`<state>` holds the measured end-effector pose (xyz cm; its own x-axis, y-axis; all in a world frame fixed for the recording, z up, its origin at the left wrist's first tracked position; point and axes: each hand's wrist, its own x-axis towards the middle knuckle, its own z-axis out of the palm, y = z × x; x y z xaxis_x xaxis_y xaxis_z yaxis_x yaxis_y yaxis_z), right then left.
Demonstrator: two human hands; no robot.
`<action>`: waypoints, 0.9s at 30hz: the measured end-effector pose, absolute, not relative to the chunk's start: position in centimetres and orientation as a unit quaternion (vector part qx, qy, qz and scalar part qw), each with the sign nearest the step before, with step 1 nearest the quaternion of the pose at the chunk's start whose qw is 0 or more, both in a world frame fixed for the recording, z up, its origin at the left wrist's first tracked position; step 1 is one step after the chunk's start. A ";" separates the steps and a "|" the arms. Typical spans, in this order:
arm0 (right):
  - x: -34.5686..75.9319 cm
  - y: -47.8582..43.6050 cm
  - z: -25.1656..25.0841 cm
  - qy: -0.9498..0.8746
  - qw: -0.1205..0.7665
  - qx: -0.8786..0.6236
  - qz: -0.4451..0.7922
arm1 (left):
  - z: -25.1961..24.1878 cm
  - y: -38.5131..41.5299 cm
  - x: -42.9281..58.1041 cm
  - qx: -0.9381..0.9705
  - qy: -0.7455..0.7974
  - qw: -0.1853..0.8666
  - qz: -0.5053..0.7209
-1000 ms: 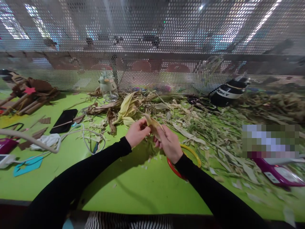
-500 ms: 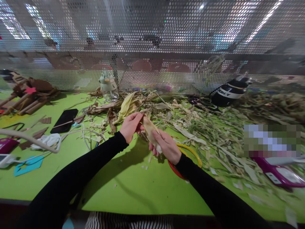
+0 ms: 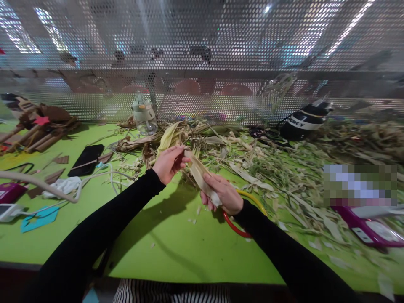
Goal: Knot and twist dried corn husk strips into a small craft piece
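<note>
Husk strip (image 3: 199,174): held slantwise between both hands, raised over the green table (image 3: 176,256). Right hand (image 3: 225,194): thumb on top, fingers beneath, clasping its lower part. Left hand (image 3: 168,163): thumb and fingers drawn narrow, pinching the upper tip. Beside right wrist: red loop (image 3: 234,229) and yellow loop (image 3: 258,203), partly hidden. Beyond: scattered husk shreds (image 3: 268,166), clear bottle (image 3: 144,115) upright, black bottle (image 3: 303,123) tilted. Left side: phone (image 3: 86,160), lying flat.

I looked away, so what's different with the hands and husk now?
The left hand has moved left, away from the right hand, so more of the pale husk shows between them. The right hand still grips it; whether the left does is unclear. The phone and clear bottle stayed put.
</note>
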<state>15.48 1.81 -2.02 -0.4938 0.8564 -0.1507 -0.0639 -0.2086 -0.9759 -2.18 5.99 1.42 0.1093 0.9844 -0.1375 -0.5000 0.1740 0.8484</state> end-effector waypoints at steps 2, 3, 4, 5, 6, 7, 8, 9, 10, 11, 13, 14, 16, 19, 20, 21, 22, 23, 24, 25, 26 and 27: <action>15.5 1.8 -2.1 -0.526 0.342 -0.374 0.683 | 1.2 6.1 -2.3 0.349 0.360 0.685 0.529; 15.5 1.9 -2.1 -0.524 0.346 -0.378 0.680 | 1.1 6.1 -2.3 0.357 0.354 0.688 0.524; 15.5 1.9 -2.2 -0.524 0.350 -0.384 0.675 | 0.9 6.2 -2.3 0.362 0.349 0.687 0.524; 15.5 2.0 -2.2 -0.525 0.353 -0.389 0.670 | 0.8 6.2 -2.3 0.364 0.348 0.683 0.529; 15.5 2.0 -2.3 -0.527 0.354 -0.391 0.666 | 0.7 6.2 -2.3 0.365 0.348 0.676 0.537; 15.5 2.1 -2.3 -0.530 0.353 -0.392 0.664 | 0.6 6.3 -2.2 0.366 0.350 0.669 0.545; 15.6 2.1 -2.4 -0.535 0.350 -0.391 0.662 | 0.6 6.3 -2.2 0.368 0.354 0.661 0.550; 15.6 2.2 -2.4 -0.540 0.345 -0.390 0.661 | 0.6 6.2 -2.1 0.372 0.359 0.653 0.553; 15.7 2.2 -2.5 -0.546 0.340 -0.387 0.661 | 0.7 6.2 -2.1 0.375 0.367 0.645 0.556; 15.7 2.2 -2.5 -0.551 0.334 -0.384 0.661 | 0.8 6.1 -2.0 0.377 0.377 0.637 0.557; 15.7 2.1 -2.5 -0.558 0.323 -0.380 0.664 | 1.0 6.0 -2.0 0.378 0.396 0.623 0.558; 15.7 2.0 -2.5 -0.559 0.318 -0.380 0.665 | 1.1 6.0 -2.0 0.380 0.404 0.619 0.557; 15.5 1.8 -2.4 -0.560 0.309 -0.383 0.666 | 1.1 6.0 -2.1 0.385 0.418 0.609 0.553; 15.3 1.6 -2.4 -0.563 0.301 -0.389 0.665 | 0.8 6.3 -2.4 0.389 0.441 0.593 0.550; 15.2 1.6 -2.4 -0.560 0.303 -0.390 0.665 | 0.7 6.4 -2.4 0.387 0.446 0.589 0.552; 15.2 1.6 -2.4 -0.556 0.307 -0.391 0.666 | 0.6 6.5 -2.5 0.383 0.448 0.587 0.555; 15.2 1.7 -2.4 -0.551 0.313 -0.393 0.667 | 0.5 6.7 -2.6 0.380 0.448 0.587 0.556; 15.3 1.8 -2.4 -0.546 0.318 -0.394 0.668 | 0.5 6.8 -2.7 0.379 0.448 0.589 0.556; 15.3 1.9 -2.4 -0.543 0.320 -0.395 0.668 | 0.5 6.9 -2.8 0.382 0.447 0.590 0.554; 15.4 2.0 -2.4 -0.543 0.320 -0.397 0.668 | 0.5 7.0 -3.0 0.388 0.448 0.588 0.551; 15.5 2.1 -2.4 -0.544 0.319 -0.397 0.666 | 0.5 7.1 -3.2 0.397 0.449 0.581 0.551; 15.6 2.2 -2.4 -0.548 0.320 -0.400 0.661 | 0.5 7.3 -3.5 0.407 0.452 0.569 0.554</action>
<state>15.59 2.19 -2.42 -0.4743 0.8622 -0.1778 0.0154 -0.1937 -0.9809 -3.46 7.28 0.52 -0.0223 0.9977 -0.0634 -0.2620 0.0553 0.9635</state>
